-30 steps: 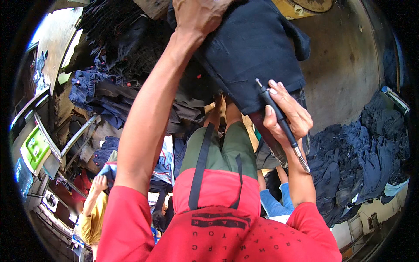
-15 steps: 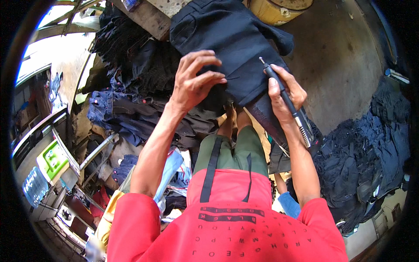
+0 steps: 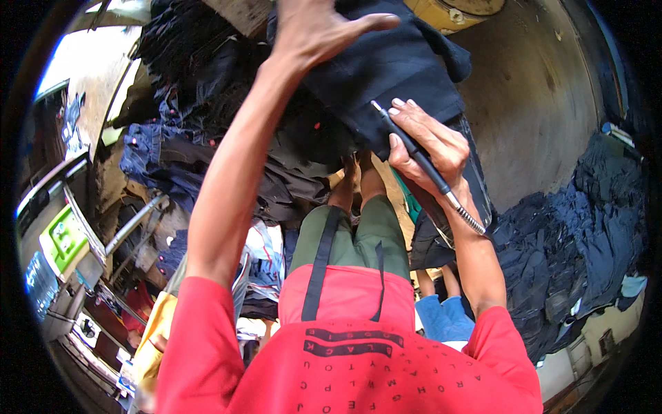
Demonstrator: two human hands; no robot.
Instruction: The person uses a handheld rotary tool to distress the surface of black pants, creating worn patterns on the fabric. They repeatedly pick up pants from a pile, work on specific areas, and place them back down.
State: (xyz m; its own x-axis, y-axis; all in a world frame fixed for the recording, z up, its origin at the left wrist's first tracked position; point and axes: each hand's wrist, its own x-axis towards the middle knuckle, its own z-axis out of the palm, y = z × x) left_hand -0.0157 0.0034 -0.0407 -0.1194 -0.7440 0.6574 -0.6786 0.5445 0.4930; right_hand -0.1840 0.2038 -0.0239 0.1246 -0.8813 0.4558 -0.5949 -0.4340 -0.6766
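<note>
Black trousers (image 3: pixel 408 58) lie spread out before me on a support. My left hand (image 3: pixel 314 33) is over their far left part, with its thumb stretched out to the right. The upper edge cuts off its other fingers. My right hand (image 3: pixel 436 146) is closed around a slim black pen-shaped handpiece (image 3: pixel 420 157). This tool has a metal tip and a coiled spring at its rear end. Its tip points up and to the left, over the near part of the trousers; whether it touches the cloth I cannot tell.
Dark garments (image 3: pixel 200 83) are heaped to the left, with blue jeans (image 3: pixel 148 155) beside them. Another big pile of dark clothes (image 3: pixel 552 255) is at the right. A yellow container (image 3: pixel 455 15) stands at the far side. A green tray (image 3: pixel 65 241) and another person's blue shorts (image 3: pixel 441 317) also show.
My left hand has moved away from me and opened its thumb wide. My right hand has shifted left and slightly nearer with the handpiece. The view has also shifted a little.
</note>
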